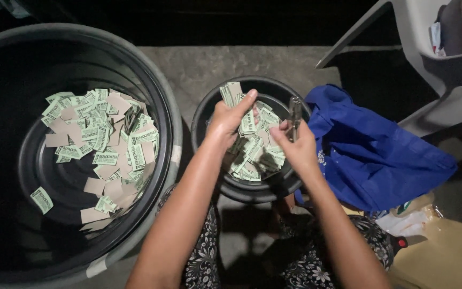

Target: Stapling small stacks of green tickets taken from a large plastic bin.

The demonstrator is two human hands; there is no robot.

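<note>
Left hand (230, 120): closed on a small stack of green-and-white paper slips (232, 92), thumb pressed across the top so the slips stay squared; it hovers at 10 o'clock over the small black bucket (204, 115).
Right hand (295, 145): fingers curled round a slim metal tool, apparently scissors (295, 115), blades pointing to 12 o'clock, at 3 o'clock over the same bucket; kept upright, probably so the tip stays clear of the other hand.
Loose slips (255, 152): heaped in the small bucket directly under both hands, so anything dropped lands inside.
Large black tub (169, 115): at 9 o'clock, its rim almost touching the small bucket; more slips (102, 142) lie scattered across its bottom, many face down.
Blue cloth bag (370, 155): at 3 o'clock, pressed against the bucket's rim, crowding the right wrist.
Open room: bare concrete floor (209, 67) at 12 o'clock; a pale chair (429, 43) stands at 2 o'clock.
</note>
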